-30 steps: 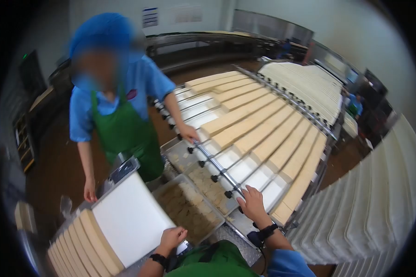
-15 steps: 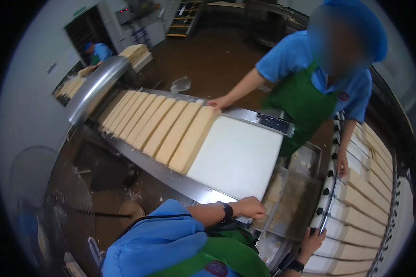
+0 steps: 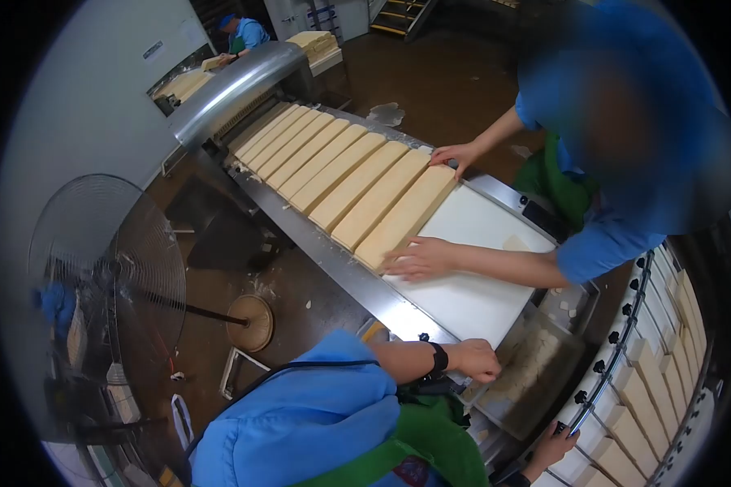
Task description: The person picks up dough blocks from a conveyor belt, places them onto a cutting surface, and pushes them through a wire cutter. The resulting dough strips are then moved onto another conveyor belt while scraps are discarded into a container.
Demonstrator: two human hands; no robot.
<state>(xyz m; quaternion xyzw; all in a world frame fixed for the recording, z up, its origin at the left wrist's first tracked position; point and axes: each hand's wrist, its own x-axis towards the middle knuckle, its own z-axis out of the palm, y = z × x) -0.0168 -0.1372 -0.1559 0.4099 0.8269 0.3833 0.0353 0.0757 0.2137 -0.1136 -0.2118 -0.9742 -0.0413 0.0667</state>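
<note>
My left hand, a black band on its wrist, is curled into a fist near the end of the white belt. Its palm is hidden, and I see nothing in it. Lower right, my right hand has its fingers bent over the metal guide rail beside a black knob. On the belt lies a row of long, pale cream slabs. The slab nearest the belt's end is held at both ends by a co-worker's hands.
More cream slabs lie on a conveyor at right. Trays with pale scraps sit below the belt's end. A standing fan is at left. A metal hood spans the belt's far end, and another person works beyond.
My view has shifted, and the belt appears further right. The co-worker's hand from the right conveyor has come across to the near end of the last slab. My own hands keep their poses.
</note>
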